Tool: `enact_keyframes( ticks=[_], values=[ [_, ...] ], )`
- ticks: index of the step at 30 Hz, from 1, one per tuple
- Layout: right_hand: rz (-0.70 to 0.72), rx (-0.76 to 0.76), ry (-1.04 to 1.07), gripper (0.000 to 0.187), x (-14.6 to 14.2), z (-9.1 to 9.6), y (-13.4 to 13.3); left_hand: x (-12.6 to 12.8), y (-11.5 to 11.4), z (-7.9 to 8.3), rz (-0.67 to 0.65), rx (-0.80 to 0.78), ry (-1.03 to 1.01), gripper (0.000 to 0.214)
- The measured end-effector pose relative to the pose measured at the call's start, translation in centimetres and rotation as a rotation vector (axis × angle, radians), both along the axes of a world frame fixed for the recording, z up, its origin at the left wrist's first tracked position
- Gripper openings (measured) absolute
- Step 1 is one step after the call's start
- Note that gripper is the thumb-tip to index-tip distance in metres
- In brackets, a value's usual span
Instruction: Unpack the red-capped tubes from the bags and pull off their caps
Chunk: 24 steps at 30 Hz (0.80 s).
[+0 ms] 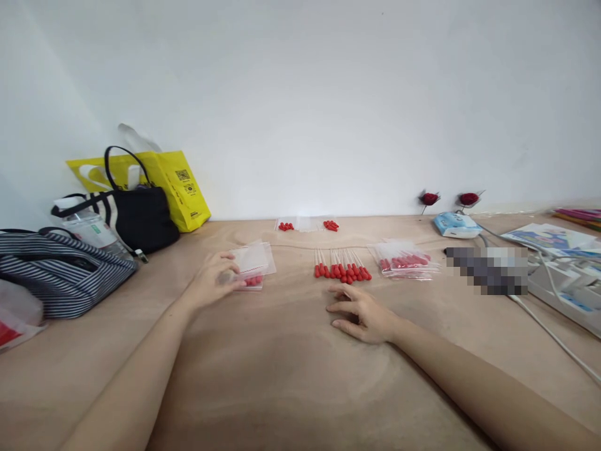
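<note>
My left hand (pixel 213 275) is at the left edge of a pile of small clear plastic bags (pixel 260 254), fingers and thumb curled around a bag's edge. Red tips show through the lower part of the pile. My right hand (pixel 366 313) hovers or rests just above the tabletop, fingers spread and holding nothing. Right in front of it lies a fanned row of white sticks with red tips (pixel 347 272). To the right of that row is a stack of filled clear bags (pixel 406 260) with red tips inside.
By the wall lie two more bags with red pieces (pixel 331 225). Left are a striped bag (pixel 70 272), black handbag (pixel 141 219) and yellow bag (pixel 190 194). Right are a blue-and-white packet (pixel 455 225), two red roses (pixel 468 199), a power strip (pixel 575 300) and cables.
</note>
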State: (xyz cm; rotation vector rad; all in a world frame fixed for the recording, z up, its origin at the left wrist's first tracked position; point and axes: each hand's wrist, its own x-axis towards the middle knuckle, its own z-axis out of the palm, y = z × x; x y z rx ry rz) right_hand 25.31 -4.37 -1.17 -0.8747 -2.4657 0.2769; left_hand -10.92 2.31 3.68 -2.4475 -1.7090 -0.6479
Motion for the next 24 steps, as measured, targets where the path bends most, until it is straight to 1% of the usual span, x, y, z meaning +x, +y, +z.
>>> enact_keyframes(
  ticks=[1, 2, 4, 6, 9, 12, 14, 19, 20, 22, 24],
  values=[
    [-0.001, -0.004, 0.002, 0.028, 0.0, 0.0, 0.0, 0.1, -0.4, 0.2, -0.099, -0.037, 0.076, 0.019],
    [-0.001, -0.009, 0.005, 0.028, 0.0, 0.0, 0.0, 0.1, -0.7, 0.4, -0.159, -0.049, 0.145, 0.016],
    [0.005, -0.013, 0.012, 0.029, 0.0, 0.0, 0.0, 0.1, -1.1, 0.5, -0.202, -0.003, 0.258, 0.014],
    [0.011, -0.014, 0.018, 0.029, 0.0, -0.1, 0.1, 0.0, -1.2, 0.4, -0.229, 0.061, 0.348, 0.019],
    [0.012, -0.018, 0.019, 0.03, 0.0, -0.2, 0.1, -0.1, -0.8, 0.0, -0.264, 0.118, 0.413, 0.018],
    [0.015, -0.017, 0.027, 0.029, 0.0, -0.2, 0.2, 0.1, -0.4, -0.3, -0.27, 0.129, 0.394, 0.019],
    [0.013, -0.014, 0.028, 0.029, 0.0, -0.3, 0.2, 0.3, -0.4, -0.3, -0.264, 0.103, 0.336, 0.022],
    [0.004, -0.019, 0.015, 0.03, 0.0, -0.2, 0.2, 0.8, -1.3, 0.2, -0.274, -0.072, 0.184, 0.02],
    [0.005, -0.019, 0.016, 0.03, 0.0, -0.2, 0.2, 0.9, -1.3, 0.3, -0.264, -0.087, 0.157, 0.02],
    [0.006, -0.016, 0.018, 0.03, 0.0, -0.2, 0.2, 1.4, -1.1, 0.4, -0.216, -0.055, 0.101, 0.023],
    [0.01, -0.012, 0.021, 0.03, 0.0, -0.2, 0.2, 2.3, -0.6, 0.4, -0.173, -0.004, 0.095, 0.033]
  ],
)
